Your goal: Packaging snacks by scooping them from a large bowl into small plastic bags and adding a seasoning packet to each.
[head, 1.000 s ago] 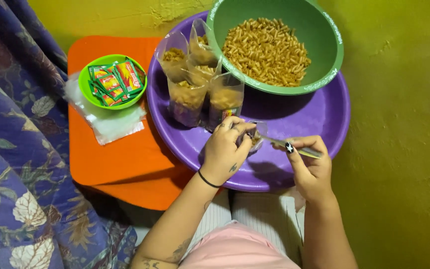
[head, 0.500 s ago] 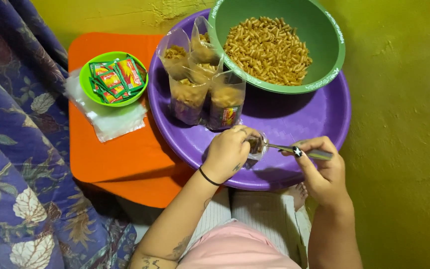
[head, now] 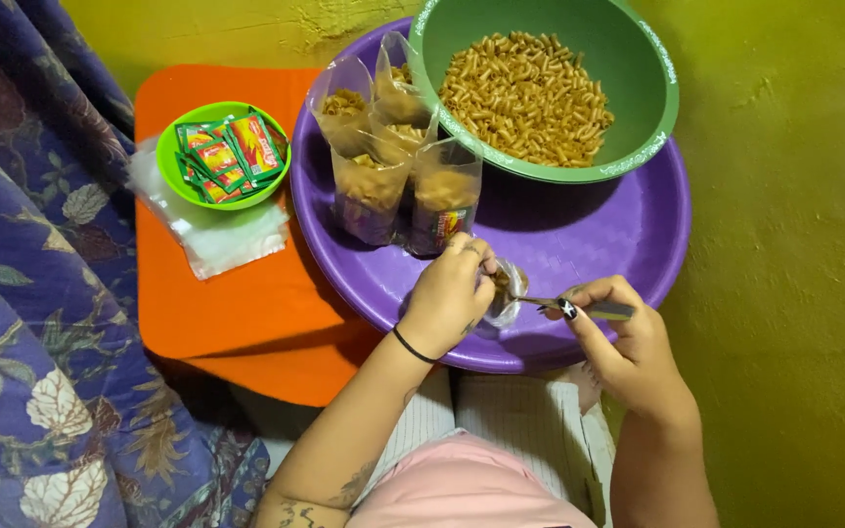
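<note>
The left hand (head: 449,293) is closed around a small clear plastic bag (head: 506,291), holding its mouth up over the near part of the wide purple plastic tray (head: 628,244); the right hand (head: 623,337) pinches the handle of a slim metal spoon (head: 564,306), whose tip sits at the bag's opening; some brown pasta shows inside the bag. Just beyond the left hand stand four filled clear bags of pasta (head: 388,166), upright and touching one another; behind them a large green bowl (head: 652,117) holds loose brown macaroni (head: 525,98). On the orange board (head: 237,313) to the left, a small lime-green bowl (head: 173,176) carries red-and-green sachets (head: 227,154), resting on flat empty clear bags (head: 222,240).
</note>
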